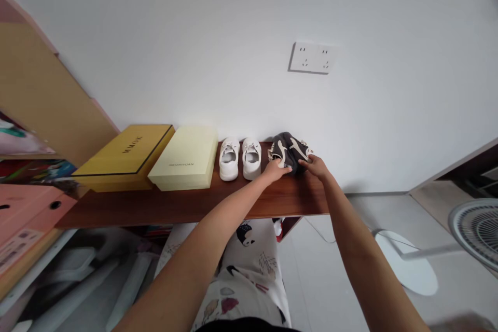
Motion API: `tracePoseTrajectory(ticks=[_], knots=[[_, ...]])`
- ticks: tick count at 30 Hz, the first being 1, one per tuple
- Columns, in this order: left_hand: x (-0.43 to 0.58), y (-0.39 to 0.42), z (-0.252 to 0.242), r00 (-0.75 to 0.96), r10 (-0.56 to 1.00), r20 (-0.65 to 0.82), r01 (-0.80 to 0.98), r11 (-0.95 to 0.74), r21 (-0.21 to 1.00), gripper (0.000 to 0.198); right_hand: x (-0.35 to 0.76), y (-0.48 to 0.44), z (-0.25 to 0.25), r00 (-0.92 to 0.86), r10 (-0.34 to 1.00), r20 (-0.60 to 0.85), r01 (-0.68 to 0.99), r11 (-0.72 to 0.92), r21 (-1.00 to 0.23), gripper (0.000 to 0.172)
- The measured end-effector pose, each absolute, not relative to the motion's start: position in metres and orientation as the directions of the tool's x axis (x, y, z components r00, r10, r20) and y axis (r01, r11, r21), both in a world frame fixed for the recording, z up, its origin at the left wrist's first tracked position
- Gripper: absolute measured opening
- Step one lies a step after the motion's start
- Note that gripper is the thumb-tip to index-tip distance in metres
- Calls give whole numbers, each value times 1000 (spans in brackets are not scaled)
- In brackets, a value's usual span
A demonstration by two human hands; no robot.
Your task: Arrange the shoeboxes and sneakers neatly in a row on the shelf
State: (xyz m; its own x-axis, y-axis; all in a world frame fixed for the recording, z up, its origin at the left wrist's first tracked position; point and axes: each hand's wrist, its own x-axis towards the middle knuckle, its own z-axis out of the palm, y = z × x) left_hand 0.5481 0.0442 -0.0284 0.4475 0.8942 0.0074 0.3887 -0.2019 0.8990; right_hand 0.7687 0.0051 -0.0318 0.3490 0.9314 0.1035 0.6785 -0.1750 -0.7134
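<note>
A pair of dark brown sneakers with cream stripes and laces is at the right end of the wooden shelf. My left hand is closed on the heel of the left dark sneaker. On the heel of the right dark sneaker my right hand is closed too. Both are tilted on their sides with the soles facing each other, close together. To their left stand two white sneakers, one beside the other, upright with toes toward the wall.
A cream shoebox and a yellow shoebox lie along the shelf's left part. Further left is a pink box. A wall socket sits above the dark sneakers. On the right stands a fan with a round white base.
</note>
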Motion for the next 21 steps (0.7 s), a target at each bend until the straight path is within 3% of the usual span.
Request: tracePoseTrajectory(ticks=[5,10,14,21], knots=[[541,60,0,540,840,54,553,-402,730,35,756,8,-18,325,931,166,799,-176,-576,48],[544,66,14,643,765,38,641,-565,520,27,742,0,-7,228,957,177,936,-165,-311,44],[545,66,15,652,758,-2,686,-588,428,26,733,-9,-1,167,976,138,981,-151,-118,44],[552,68,9,681,729,-69,692,-609,389,23,717,-12,7,107,987,118,994,-103,-44,33]])
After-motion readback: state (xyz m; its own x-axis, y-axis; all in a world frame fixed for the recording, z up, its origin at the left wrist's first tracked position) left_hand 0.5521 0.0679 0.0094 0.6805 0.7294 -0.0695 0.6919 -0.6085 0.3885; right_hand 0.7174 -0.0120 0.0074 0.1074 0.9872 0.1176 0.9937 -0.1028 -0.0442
